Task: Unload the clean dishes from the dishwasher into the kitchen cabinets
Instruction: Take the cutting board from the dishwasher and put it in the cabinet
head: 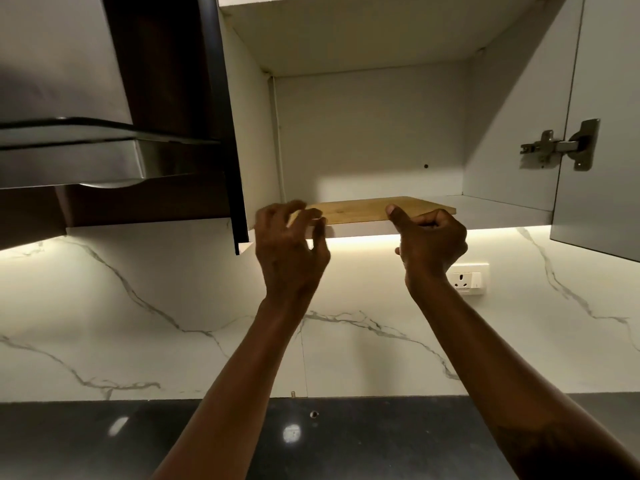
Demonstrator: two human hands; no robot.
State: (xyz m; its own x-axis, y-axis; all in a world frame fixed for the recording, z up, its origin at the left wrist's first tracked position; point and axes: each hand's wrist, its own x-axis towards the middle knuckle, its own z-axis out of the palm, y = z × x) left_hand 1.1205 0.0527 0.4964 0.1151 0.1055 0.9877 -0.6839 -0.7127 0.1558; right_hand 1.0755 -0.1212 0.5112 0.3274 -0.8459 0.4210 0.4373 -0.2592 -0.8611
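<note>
A light wooden cutting board [363,209] lies flat on the bottom shelf [502,211] of an open upper cabinet, its front edge near the shelf's front. My left hand [291,251] is at the board's front left corner with fingers spread and slightly blurred, holding nothing. My right hand [433,240] is in front of the board's right half, fingers curled in and the thumb tip resting against the board's front edge. Apart from the board, the cabinet's visible interior is bare.
The cabinet's grey door [602,168] stands open at the right on a metal hinge [561,145]. A steel range hood [69,133] and a dark panel [228,133] flank the cabinet on the left. Below are a marble backsplash with a wall socket [467,278] and a dark countertop [104,441].
</note>
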